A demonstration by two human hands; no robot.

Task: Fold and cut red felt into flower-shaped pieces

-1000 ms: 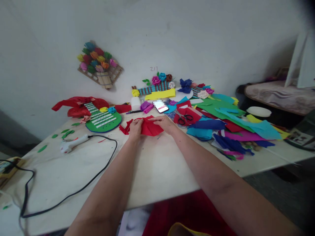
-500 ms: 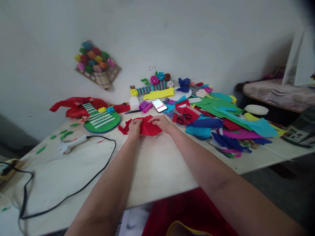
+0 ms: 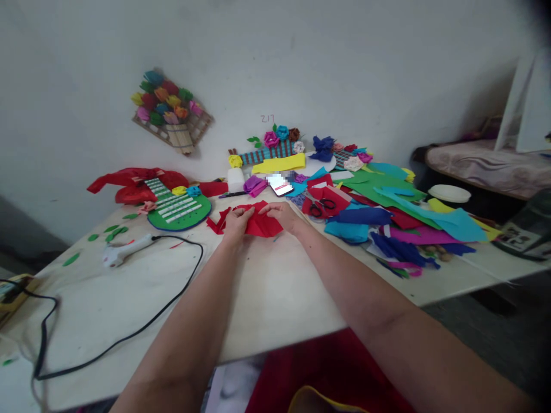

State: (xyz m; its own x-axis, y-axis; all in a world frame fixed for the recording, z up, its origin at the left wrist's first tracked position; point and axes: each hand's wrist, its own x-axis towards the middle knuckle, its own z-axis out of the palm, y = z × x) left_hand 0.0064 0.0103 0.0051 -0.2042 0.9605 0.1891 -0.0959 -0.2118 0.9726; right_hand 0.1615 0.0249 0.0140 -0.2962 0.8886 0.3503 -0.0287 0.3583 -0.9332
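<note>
A creased piece of red crepe paper (image 3: pixel 263 226) lies at the middle of the table, under and between both hands. My left hand (image 3: pixel 237 222) is closed on its left part, thumb and fingers pinching it. At the paper's upper right, my right hand (image 3: pixel 282 214) has bent fingers drawn together on it. Its fingertips point left toward my left hand and partly blur into the red. Smaller folded red paper strips (image 3: pixel 218 222) stick out left of my left hand. A lit phone (image 3: pixel 282 186) rests just beyond the hands.
On the left lie a glue gun (image 3: pixel 124 252) with a long black cord, green paper leaves (image 3: pixel 71 260) and a green guitar-shaped piece (image 3: pixel 181 213). Scissors (image 3: pixel 322 206) sit on red paper at right, beside heaped coloured paper (image 3: pixel 387 189). A dark jar (image 3: pixel 529 226) stands far right.
The left thumb has shifted slightly right along the red paper, closer to the right fingertips. The right hand has hardly moved.
</note>
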